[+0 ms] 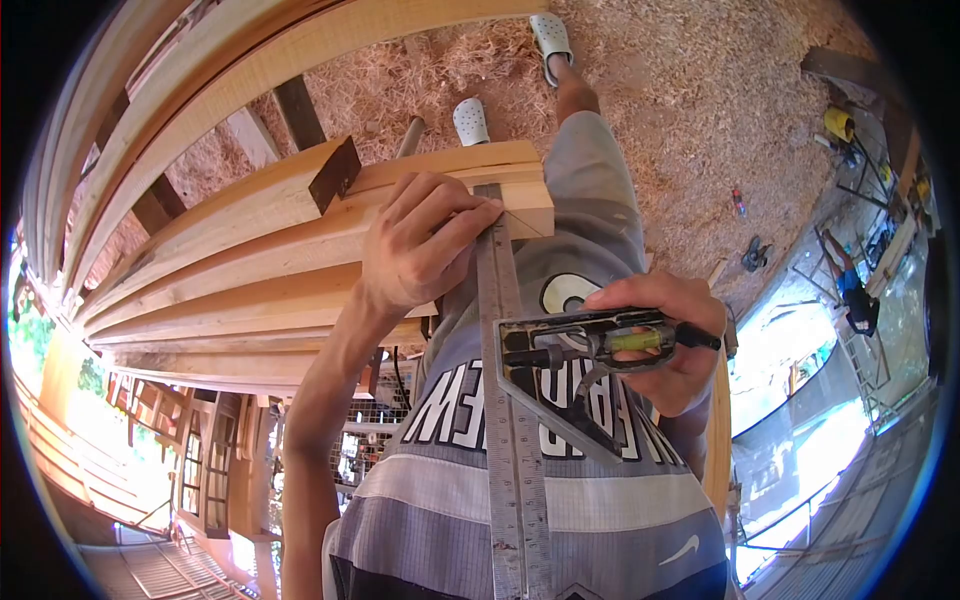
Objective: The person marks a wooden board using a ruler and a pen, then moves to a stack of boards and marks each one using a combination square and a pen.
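Observation:
A combination square with a long steel rule lies across the end of a timber beam and runs back over my shirt. Bent fingers of my left hand press the far end of the rule against the wood, thumb and forefinger pinched together there. A dark slanting line shows on the beam's end. My right hand is wrapped around the square's metal head, which carries a yellow-green level vial. Part of the head is hidden by my right fingers.
Several long planks are stacked to the left, one shorter piece with a dark end on top. Wood shavings cover the ground. Another person is at far right near a ladder. A red object lies on the ground.

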Action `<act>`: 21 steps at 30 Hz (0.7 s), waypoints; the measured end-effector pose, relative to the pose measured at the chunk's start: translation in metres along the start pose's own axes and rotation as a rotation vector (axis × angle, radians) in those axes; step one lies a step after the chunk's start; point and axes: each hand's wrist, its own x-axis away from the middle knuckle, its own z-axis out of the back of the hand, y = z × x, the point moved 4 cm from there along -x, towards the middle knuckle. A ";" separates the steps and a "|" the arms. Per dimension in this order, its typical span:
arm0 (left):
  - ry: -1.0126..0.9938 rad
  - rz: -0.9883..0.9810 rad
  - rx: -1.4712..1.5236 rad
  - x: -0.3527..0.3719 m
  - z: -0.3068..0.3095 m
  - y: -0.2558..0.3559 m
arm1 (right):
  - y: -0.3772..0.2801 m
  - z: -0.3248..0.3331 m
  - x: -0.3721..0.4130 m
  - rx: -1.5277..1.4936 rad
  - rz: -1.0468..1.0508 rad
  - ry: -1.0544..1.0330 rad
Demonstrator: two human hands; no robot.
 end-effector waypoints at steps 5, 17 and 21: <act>0.006 -0.009 -0.014 0.001 0.000 -0.001 | 0.001 0.000 0.000 0.008 0.015 0.019; 0.011 0.025 0.004 0.001 -0.001 -0.001 | -0.001 0.002 -0.002 0.018 -0.022 -0.023; 0.013 0.028 -0.002 0.001 -0.001 0.000 | -0.002 0.012 -0.005 0.008 0.071 -0.042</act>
